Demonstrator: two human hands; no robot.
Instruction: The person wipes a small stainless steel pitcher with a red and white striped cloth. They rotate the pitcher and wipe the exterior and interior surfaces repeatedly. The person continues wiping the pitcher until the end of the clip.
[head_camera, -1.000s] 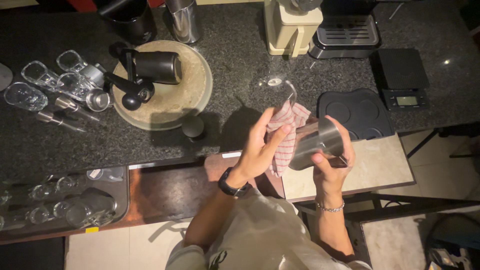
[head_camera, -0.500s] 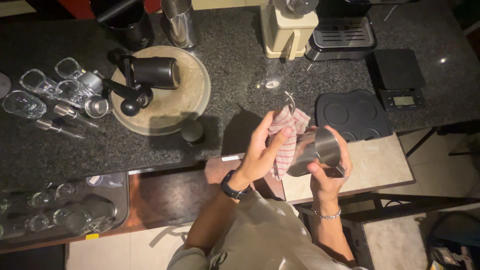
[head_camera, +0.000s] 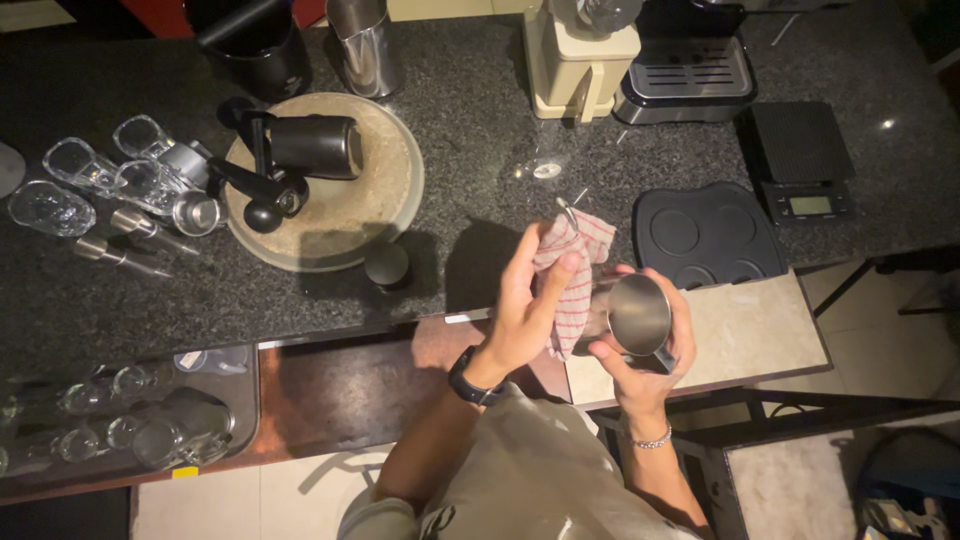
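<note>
The right hand (head_camera: 645, 350) grips a steel cup (head_camera: 638, 313) (base toward the camera). The left hand (head_camera: 525, 300) clutches a striped cloth (head_camera: 572, 275) against it, above the desk (head_camera: 480, 210) edge.

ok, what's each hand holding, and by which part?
Left hand pinches the striped cloth near its top. Right hand has its grip around the side wall of the steel cup.
</note>
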